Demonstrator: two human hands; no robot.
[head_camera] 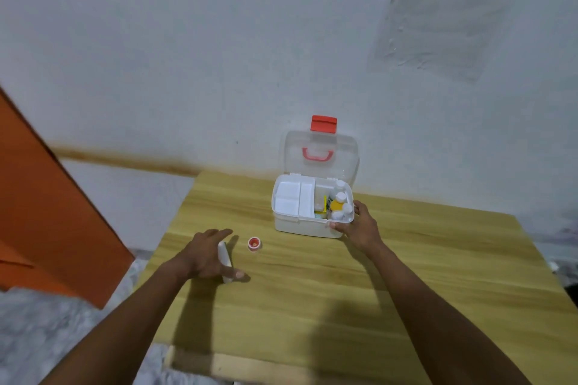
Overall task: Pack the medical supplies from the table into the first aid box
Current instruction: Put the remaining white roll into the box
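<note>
On table [312,291]: white first aid box [308,226] open, red latch [323,124].

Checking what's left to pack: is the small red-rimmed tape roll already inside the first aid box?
No, the tape roll lies on the table, apart from the first aid box.

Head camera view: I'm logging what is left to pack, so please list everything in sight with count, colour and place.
First aid box: one, white, red latch on open lid, far centre of table.
Tray: one, white, in the box's left half.
Bottles: about three, white-capped, one yellow, in the box's right half.
Tape roll: one, red and white, on table before the box.
Tube: one, white, under the left hand.
Table: one, light wood.
Panel: one, orange, left.
Left hand: over the tube, fingers spread.
Right hand: gripping the box's front right corner.
</note>
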